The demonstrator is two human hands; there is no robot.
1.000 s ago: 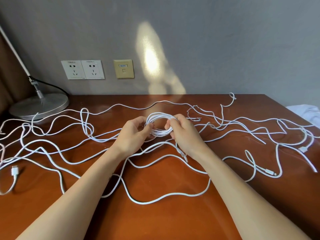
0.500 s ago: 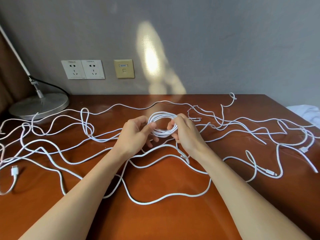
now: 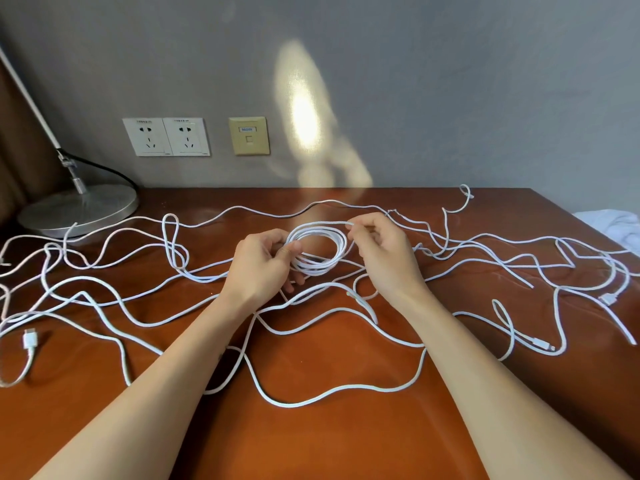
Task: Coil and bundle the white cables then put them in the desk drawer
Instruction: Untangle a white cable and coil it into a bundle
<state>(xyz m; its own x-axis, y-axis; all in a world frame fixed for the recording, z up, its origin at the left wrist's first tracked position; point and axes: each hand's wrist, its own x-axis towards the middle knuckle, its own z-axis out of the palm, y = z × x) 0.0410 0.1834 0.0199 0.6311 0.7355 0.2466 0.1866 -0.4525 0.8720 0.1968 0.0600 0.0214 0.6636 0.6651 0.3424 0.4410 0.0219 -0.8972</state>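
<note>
A small coil of white cable (image 3: 320,268) hangs just above the middle of the brown desk (image 3: 329,438). My left hand (image 3: 263,265) pinches the coil's left side between thumb and fingers. My right hand (image 3: 384,254) pinches a strand of the same cable at the coil's upper right edge. Several loose white cables (image 3: 104,282) sprawl in loops across the whole desk, some passing under my forearms. One white plug (image 3: 30,339) lies at the near left, another connector (image 3: 609,299) at the right. No drawer is in view.
A desk lamp with a round metal base (image 3: 79,209) stands at the back left. Two wall sockets (image 3: 166,136) and a beige data port (image 3: 248,135) sit on the grey wall. White cloth (image 3: 613,226) lies beyond the desk's right edge.
My right hand has moved up and to the right, drawing a strand over the top of the coil. The coil looks wider. My left hand keeps its hold.
</note>
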